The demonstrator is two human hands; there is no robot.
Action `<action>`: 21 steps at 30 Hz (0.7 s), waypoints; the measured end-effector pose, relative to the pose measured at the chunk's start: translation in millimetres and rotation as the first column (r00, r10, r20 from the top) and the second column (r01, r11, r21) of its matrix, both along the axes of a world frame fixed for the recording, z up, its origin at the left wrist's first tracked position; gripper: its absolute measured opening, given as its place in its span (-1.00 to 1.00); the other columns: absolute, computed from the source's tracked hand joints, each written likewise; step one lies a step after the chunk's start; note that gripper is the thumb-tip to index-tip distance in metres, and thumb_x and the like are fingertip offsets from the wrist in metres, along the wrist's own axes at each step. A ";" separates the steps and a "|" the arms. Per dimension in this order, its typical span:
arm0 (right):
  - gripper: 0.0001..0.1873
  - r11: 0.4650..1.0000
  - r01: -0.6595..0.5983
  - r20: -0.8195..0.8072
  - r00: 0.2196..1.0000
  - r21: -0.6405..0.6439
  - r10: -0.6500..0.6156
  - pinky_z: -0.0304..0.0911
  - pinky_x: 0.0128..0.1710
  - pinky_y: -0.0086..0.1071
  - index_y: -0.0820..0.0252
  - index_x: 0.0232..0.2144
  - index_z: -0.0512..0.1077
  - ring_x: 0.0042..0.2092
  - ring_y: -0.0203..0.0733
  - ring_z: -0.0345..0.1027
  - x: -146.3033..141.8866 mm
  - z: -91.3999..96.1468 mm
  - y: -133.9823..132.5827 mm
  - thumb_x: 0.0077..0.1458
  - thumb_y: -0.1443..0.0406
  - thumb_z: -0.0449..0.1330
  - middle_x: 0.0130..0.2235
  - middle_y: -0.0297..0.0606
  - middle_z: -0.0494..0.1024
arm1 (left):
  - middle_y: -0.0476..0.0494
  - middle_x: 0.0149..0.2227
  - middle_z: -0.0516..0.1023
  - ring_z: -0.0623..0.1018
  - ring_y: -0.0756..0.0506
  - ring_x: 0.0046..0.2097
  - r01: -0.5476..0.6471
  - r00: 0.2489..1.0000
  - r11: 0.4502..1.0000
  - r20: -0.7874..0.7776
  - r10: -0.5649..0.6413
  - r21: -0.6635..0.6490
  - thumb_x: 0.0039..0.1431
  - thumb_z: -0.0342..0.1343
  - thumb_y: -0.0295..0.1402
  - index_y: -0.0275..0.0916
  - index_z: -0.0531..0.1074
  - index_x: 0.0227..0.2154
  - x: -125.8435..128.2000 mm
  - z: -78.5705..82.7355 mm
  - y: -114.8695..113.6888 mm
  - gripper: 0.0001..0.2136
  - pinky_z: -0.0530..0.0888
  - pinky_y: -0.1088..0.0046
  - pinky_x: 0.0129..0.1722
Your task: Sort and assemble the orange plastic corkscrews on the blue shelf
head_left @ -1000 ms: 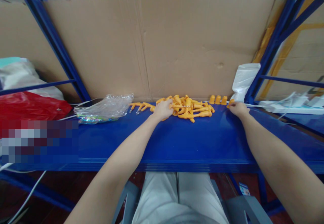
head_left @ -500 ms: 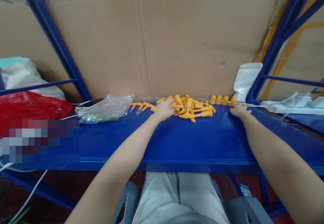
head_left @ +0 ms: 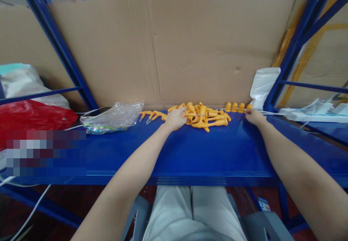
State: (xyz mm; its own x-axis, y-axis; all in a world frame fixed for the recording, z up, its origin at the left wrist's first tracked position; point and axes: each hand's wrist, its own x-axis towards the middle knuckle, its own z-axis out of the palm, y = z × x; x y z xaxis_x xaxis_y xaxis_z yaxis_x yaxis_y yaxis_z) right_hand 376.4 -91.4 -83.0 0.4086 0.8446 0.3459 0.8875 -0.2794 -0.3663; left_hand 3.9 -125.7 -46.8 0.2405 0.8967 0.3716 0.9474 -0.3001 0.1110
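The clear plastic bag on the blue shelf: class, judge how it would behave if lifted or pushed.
The clear plastic bag is crumpled and slumped, so it would probably flop and sag when lifted. Its film looks thin, so likely light. Pushed along the smooth blue shelf, it may slide or bunch rather than roll.

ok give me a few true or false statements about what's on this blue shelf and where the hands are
1. The left hand rests at the left edge of the pile of orange parts. True.
2. The right hand holds the clear plastic bag. False: it is at the right end of the row of orange caps; the bag lies untouched, left of the pile.
3. The white bag stands by the blue post on the right. True.
4. A metal sheet backs the blue shelf. False: it is cardboard.
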 end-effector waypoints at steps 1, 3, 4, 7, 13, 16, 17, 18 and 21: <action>-0.66 0.998 0.007 0.004 1.000 -0.055 -0.007 0.30 -0.08 -0.04 0.28 -0.15 0.52 -0.04 0.14 0.43 -4.7 4.7 -1.2 0.02 0.39 0.08 -0.09 0.09 0.54 | -0.21 -0.13 0.57 0.55 -0.24 -0.03 -0.001 1.000 1.000 0.004 0.001 0.002 0.11 0.01 -0.37 -0.16 0.41 -0.07 0.1 -0.2 0.3 -0.69 0.43 0.31 -0.11; -0.65 0.998 -0.032 0.021 0.999 -0.050 0.033 0.29 -0.04 -0.20 0.26 -0.14 0.52 0.00 0.04 0.42 -15.4 13.9 -3.0 0.06 0.42 0.05 -0.05 0.03 0.54 | -0.21 -0.14 0.58 0.55 -0.24 -0.04 -0.007 1.000 1.000 0.016 0.007 0.002 0.12 0.00 -0.36 -0.16 0.41 -0.07 0.6 -0.6 0.7 -0.70 0.43 0.30 -0.10; -0.65 0.998 -0.052 0.032 0.998 -0.041 0.053 0.28 -0.02 -0.24 0.24 -0.14 0.53 0.01 0.01 0.42 -21.5 17.9 -3.6 0.07 0.43 0.04 -0.03 -0.01 0.55 | -0.21 -0.14 0.58 0.55 -0.24 -0.04 -0.009 1.000 1.000 0.023 0.009 0.002 0.13 0.00 -0.35 -0.16 0.40 -0.07 0.9 -0.7 0.7 -0.70 0.43 0.30 -0.10; -0.64 0.983 -0.177 0.106 0.979 0.039 0.172 0.27 0.01 -0.27 0.24 -0.14 0.54 0.00 -0.02 0.44 -42.8 27.8 -5.9 0.11 0.43 0.01 -0.06 -0.07 0.58 | -0.21 -0.13 0.57 0.55 -0.23 -0.03 -0.002 0.999 1.000 0.043 0.002 0.006 0.16 0.00 -0.29 -0.16 0.39 -0.05 1.7 -0.8 -0.3 -0.70 0.43 0.30 -0.09; -0.63 0.840 -0.526 0.204 0.844 0.132 0.497 0.34 -0.05 -0.26 0.23 -0.10 0.53 -0.10 -0.08 0.49 -96.1 41.2 -20.2 0.14 0.40 0.00 -0.13 -0.13 0.61 | -0.24 -0.11 0.57 0.54 -0.26 -0.03 0.046 0.998 0.999 0.042 -0.047 0.019 0.20 -0.02 -0.20 -0.18 0.37 -0.01 2.2 -0.4 -5.3 -0.66 0.42 0.25 -0.08; -0.65 0.691 -0.712 0.247 0.697 0.126 0.673 0.36 -0.06 -0.22 0.22 -0.07 0.50 -0.12 -0.08 0.49 -120.3 41.0 -27.8 0.14 0.34 0.05 -0.11 -0.11 0.59 | -0.24 -0.14 0.58 0.55 -0.25 -0.05 0.077 0.996 0.997 0.035 -0.077 0.007 0.18 0.00 -0.25 -0.20 0.38 -0.02 2.0 -0.7 -5.2 -0.68 0.42 0.26 -0.10; -0.65 0.635 -0.762 0.274 0.643 0.128 0.715 0.35 -0.03 -0.19 0.22 -0.05 0.48 -0.08 -0.06 0.48 -126.9 39.3 -29.4 0.14 0.32 0.07 -0.07 -0.08 0.57 | -0.22 -0.15 0.58 0.56 -0.24 -0.06 0.088 0.995 0.996 0.040 -0.088 0.004 0.18 0.00 -0.27 -0.20 0.38 -0.02 1.8 -1.1 -4.4 -0.68 0.42 0.28 -0.10; -0.64 0.588 -0.799 0.309 0.594 0.124 0.743 0.33 0.01 -0.15 0.22 -0.03 0.47 -0.03 -0.02 0.45 -132.6 36.9 -30.4 0.13 0.29 0.10 -0.03 -0.05 0.55 | -0.21 -0.17 0.58 0.56 -0.23 -0.07 0.103 0.993 0.995 0.052 -0.103 0.005 0.17 0.01 -0.28 -0.19 0.39 -0.03 1.6 -1.7 -3.3 -0.69 0.42 0.29 -0.10; -0.59 0.492 -0.867 0.379 0.483 0.081 0.789 0.29 0.06 -0.01 0.18 0.04 0.41 0.07 0.06 0.38 -144.2 27.6 -30.6 0.14 0.25 0.12 0.05 -0.02 0.49 | -0.15 -0.19 0.58 0.56 -0.18 -0.10 0.195 0.973 0.980 0.115 -0.198 0.037 0.15 0.03 -0.30 -0.19 0.42 -0.10 1.2 -4.6 1.3 -0.74 0.41 0.31 -0.08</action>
State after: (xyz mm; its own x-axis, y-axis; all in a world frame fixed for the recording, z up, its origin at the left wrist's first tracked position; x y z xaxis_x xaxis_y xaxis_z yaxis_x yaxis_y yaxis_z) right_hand 232.1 -122.0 -55.4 -0.5768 0.6109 0.5424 0.7160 0.6976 -0.0242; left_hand 5.0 -124.4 -51.4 0.3646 0.8262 0.4295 0.8505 -0.4833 0.2077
